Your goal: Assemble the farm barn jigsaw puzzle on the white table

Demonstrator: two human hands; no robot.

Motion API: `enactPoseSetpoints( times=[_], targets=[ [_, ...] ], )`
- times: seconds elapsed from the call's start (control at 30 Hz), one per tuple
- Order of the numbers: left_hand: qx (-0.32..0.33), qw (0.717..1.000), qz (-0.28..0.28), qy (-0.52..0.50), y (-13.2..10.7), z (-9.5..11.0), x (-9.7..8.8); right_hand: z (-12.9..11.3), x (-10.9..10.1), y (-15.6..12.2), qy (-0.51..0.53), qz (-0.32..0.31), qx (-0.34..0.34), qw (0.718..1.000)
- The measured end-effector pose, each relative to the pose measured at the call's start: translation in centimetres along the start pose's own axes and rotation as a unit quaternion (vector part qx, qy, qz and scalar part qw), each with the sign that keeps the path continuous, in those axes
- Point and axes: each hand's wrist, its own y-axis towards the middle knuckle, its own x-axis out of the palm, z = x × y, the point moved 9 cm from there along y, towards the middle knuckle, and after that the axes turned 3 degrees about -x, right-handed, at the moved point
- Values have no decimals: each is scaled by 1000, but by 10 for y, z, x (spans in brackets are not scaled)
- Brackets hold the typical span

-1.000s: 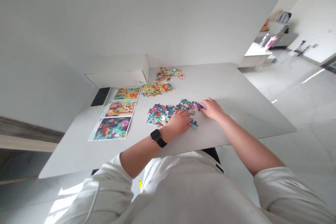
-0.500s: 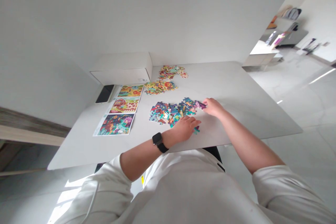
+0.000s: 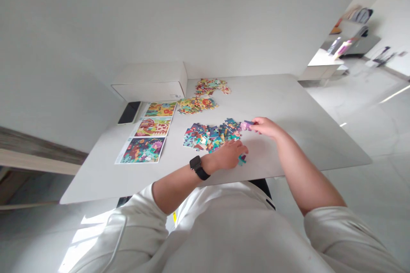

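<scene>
My right hand (image 3: 267,127) pinches a pink and purple puzzle piece (image 3: 246,125) at the right end of a loose pile. The dark blue and teal puzzle pieces (image 3: 214,132) of that pile overlap one another. My left hand (image 3: 232,153), with a black watch on its wrist, lies low over the near edge of the pile with curled fingers. A teal and maroon puzzle piece (image 3: 242,160) pokes out below its fingertips, which seem closed on it. Part of the pile is hidden under this hand.
Three picture sheets (image 3: 144,150) lie in a column on the left of the white table (image 3: 297,106). Behind them are a phone (image 3: 129,113) and a white box (image 3: 147,89). Two further piles, yellowish pieces (image 3: 197,105) and red-cream pieces (image 3: 211,86), lie toward the wall.
My right hand has shifted slightly right, and the pink piece in it now shows more of its face. My left hand has slid a little right, the teal and maroon piece with it.
</scene>
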Motion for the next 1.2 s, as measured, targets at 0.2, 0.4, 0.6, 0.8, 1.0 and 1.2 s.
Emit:
enactPoseSetpoints(
  times=[0.2,0.4,0.6,0.8,1.0,1.2],
  targets=[
    [-32,996,52,-70,-9,-25,-21,-66,46,15,-115,6,-169,979],
    [-230,953,198,-16,-58,-116,-64,-49,51,4,-257,-3,-262,930],
    [-146,972,172,63,-44,-83,-44,-21,21,-3,-254,1,-235,938],
    [-98,986,84,109,-18,-55,-19,-7,7,-3,-293,-14,-188,937],
    [-90,988,51,118,-6,-58,-21,-24,16,-17,-325,-66,-179,926],
    [-63,993,47,93,6,-51,-24,-30,21,-15,-248,-45,-146,957]
  ],
)
